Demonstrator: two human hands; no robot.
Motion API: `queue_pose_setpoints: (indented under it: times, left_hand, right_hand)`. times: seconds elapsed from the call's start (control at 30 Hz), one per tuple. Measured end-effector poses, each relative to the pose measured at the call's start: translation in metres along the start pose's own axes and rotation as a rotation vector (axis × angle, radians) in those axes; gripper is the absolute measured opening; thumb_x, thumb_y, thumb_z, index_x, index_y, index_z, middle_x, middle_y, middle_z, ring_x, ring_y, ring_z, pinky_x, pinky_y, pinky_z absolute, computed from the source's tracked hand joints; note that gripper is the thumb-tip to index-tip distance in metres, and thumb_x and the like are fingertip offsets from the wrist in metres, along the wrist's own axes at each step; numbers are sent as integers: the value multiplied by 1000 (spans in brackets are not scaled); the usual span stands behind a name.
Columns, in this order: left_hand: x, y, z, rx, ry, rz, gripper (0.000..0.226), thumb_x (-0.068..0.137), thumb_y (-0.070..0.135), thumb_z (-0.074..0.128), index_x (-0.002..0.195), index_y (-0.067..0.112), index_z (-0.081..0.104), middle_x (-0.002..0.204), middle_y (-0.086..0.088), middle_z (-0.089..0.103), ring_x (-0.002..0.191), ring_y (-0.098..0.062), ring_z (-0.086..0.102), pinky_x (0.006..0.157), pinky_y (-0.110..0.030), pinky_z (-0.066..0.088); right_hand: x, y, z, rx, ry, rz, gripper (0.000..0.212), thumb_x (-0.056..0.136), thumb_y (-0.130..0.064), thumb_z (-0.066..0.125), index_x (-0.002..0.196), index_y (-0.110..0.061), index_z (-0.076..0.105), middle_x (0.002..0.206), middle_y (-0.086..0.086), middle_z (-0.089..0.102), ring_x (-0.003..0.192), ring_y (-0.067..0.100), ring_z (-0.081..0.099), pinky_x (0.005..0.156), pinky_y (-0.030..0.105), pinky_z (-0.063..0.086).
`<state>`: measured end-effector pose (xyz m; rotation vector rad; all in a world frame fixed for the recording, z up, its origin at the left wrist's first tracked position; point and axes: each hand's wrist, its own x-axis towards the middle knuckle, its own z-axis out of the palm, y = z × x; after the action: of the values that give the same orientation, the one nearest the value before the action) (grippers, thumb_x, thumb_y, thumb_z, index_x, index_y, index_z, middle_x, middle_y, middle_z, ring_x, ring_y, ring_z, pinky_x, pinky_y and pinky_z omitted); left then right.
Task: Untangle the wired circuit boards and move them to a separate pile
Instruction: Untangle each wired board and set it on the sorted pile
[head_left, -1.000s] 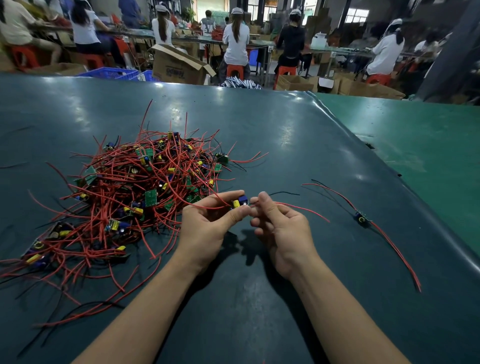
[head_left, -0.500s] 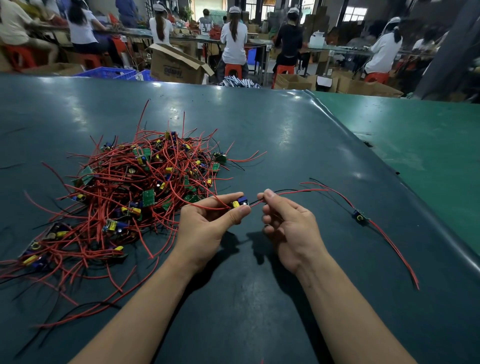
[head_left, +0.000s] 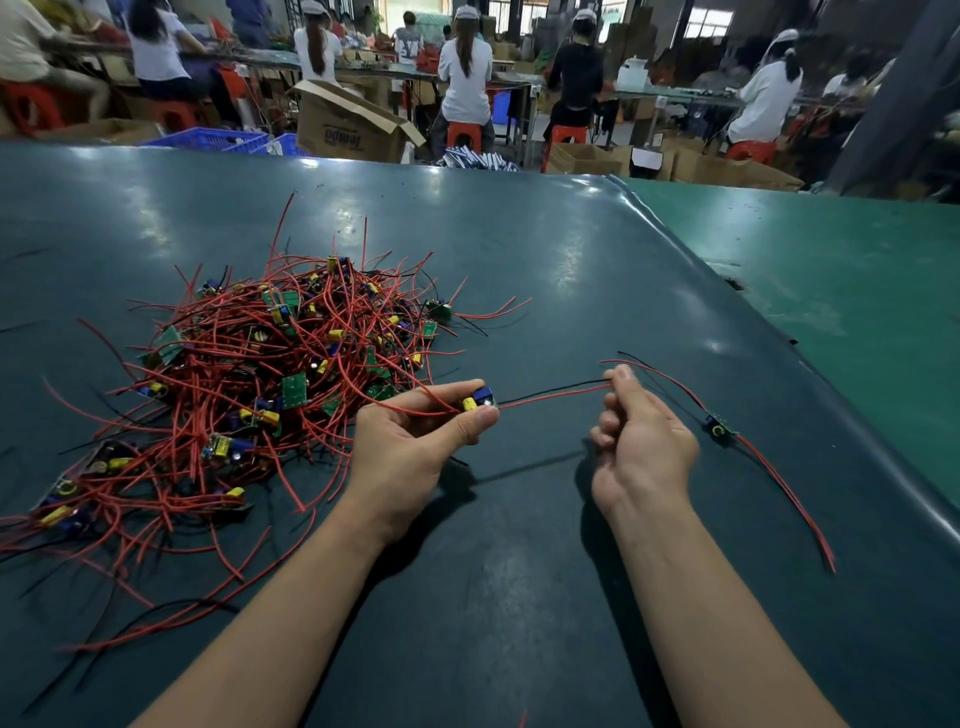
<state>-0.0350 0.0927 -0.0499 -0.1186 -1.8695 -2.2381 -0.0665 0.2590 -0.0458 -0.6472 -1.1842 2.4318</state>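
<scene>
A tangled heap of small circuit boards with red and black wires (head_left: 260, 379) lies on the dark green table at the left. My left hand (head_left: 410, 441) pinches one small board with a blue and a yellow part (head_left: 479, 401) at the heap's right edge. Its red and black wires (head_left: 550, 395) stretch taut to the right. My right hand (head_left: 641, 441) pinches those wires between thumb and fingers. One separated board (head_left: 719, 427) with long red wires lies alone on the table, just right of my right hand.
The dark table (head_left: 519, 597) ends at a raised seam on the right, beside a lighter green table (head_left: 831, 291). Beyond the far edge stand cardboard boxes (head_left: 348, 130), blue crates and seated workers at benches.
My right hand has slid to the right along the wires, away from my left hand. The wires between the hands are pulled straight. My left hand holds the board in the same place.
</scene>
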Motion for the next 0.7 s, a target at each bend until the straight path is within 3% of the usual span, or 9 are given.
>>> queue_pose_setpoints:
  times: [0.1,0.2,0.27,0.37,0.43,0.6,0.7]
  left_hand:
    - [2,-1,-2,-33,32,-3,24,67,7,79,91,11,75,70,0,72,60,-11,60,66,-18,52]
    - [6,-2,-4,-115,117,-3,24,69,9,77,92,11,75,73,-1,72,61,-11,62,63,-18,52]
    - [7,-2,-6,-148,160,1,22,71,8,76,93,10,74,72,0,72,62,-10,64,61,-17,53]
    - [7,-2,-4,-110,171,15,20,75,4,75,93,12,74,71,1,73,62,-8,65,61,-15,52]
    - [5,-2,-3,-51,143,29,22,74,4,76,93,15,74,72,2,74,62,-7,65,62,-15,51]
    - [0,-1,3,39,-22,42,29,71,-7,76,93,12,72,71,5,74,61,-3,64,64,-13,50]
    - [1,-1,3,35,-9,54,29,72,-9,76,92,11,72,68,6,73,60,-2,64,63,-12,50]
  right_hand:
    - [8,-11,-6,72,67,-7,17,90,-11,68,74,-9,64,59,-2,52,37,3,38,36,16,26]
    - [7,-13,-6,35,29,13,15,94,-13,63,80,-8,63,65,1,51,40,5,39,37,16,28]
    - [-2,-5,-2,-114,-111,71,15,95,-14,61,81,-8,63,63,1,50,40,6,40,36,16,29]
    - [-22,6,2,-481,-500,275,10,91,-11,64,86,-3,68,62,2,58,42,6,47,36,15,34]
    - [-30,9,3,-533,-669,348,13,90,-15,66,92,-3,70,65,2,62,45,7,49,38,15,36]
    - [-28,8,7,-320,-585,257,15,89,-15,66,90,-1,72,60,-2,59,44,4,44,36,13,32]
    - [-24,7,7,-303,-510,190,13,89,-13,67,87,-1,72,59,-1,60,45,4,44,38,13,32]
